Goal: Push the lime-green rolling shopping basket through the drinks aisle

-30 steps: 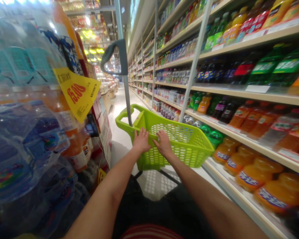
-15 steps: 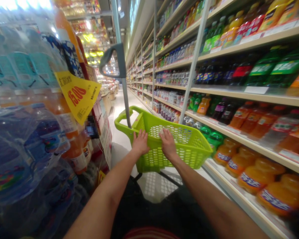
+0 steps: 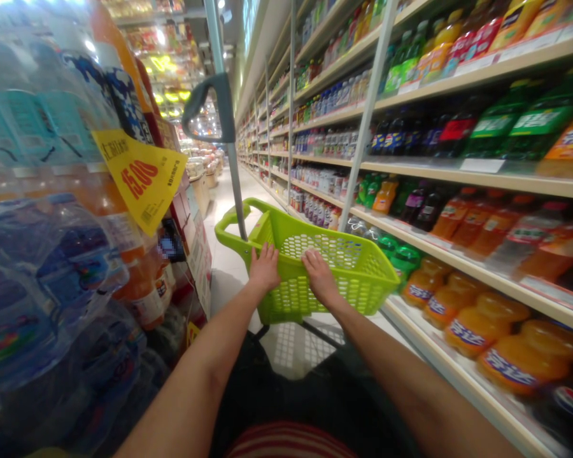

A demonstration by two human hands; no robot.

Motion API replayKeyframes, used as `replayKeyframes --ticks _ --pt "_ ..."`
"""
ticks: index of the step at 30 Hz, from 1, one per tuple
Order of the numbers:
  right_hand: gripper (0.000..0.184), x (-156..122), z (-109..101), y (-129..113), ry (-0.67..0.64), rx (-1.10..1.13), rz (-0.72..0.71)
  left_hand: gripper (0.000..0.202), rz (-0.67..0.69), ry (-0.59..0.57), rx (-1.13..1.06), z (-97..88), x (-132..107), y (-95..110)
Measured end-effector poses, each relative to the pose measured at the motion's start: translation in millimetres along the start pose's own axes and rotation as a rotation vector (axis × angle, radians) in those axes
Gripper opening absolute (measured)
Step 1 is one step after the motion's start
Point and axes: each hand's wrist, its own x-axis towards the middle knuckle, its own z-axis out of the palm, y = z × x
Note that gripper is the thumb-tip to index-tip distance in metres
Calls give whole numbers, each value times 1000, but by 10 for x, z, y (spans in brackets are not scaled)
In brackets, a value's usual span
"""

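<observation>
A lime-green shopping cart [image 3: 291, 299] with a perforated basket stands sideways in front of me. Its grey pole rises at the left end and carries a dark grey loop handle [image 3: 209, 108]. My left hand [image 3: 264, 268] is on the basket's near rim close to the pole, its fingers bent over the edge. A little further right, my right hand [image 3: 319, 273] grips the same rim with fingers curled inward; a small pale spot shows by its fingertips, too small to name. Nothing shows inside the visible part of the basket.
Shelves of drink bottles [image 3: 510, 127] line the right side, with large orange soda bottles [image 3: 520, 362] on the bottom one. Wrapped bottle packs [image 3: 42, 286] and a yellow price sign [image 3: 143, 178] crowd the left. A pale aisle floor [image 3: 222, 184] runs ahead between them.
The cart and both hands sit slightly further left and higher in view, and the shelves have shifted left too. Both hands stay on the rim.
</observation>
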Motion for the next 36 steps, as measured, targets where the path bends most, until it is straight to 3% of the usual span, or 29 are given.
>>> replayKeyframes --ticks 6,15,21,25,31,36 --pt "55 -299 -92 395 39 -43 108 70 -4 -10 14 -34 -4 30" --pt "51 -40 -4 -115 44 -13 14 71 31 -33 40 159 21 277" --pt "49 -208 -118 209 21 -48 27 74 53 -65 23 148 21 172" --pt "48 -315 -205 409 52 -12 72 72 38 -62 22 127 41 213" --pt "38 -132 -103 217 106 76 76 68 57 -39 8 130 58 389" --pt "36 -108 -64 235 42 -17 116 70 74 -69 16 162 44 383"
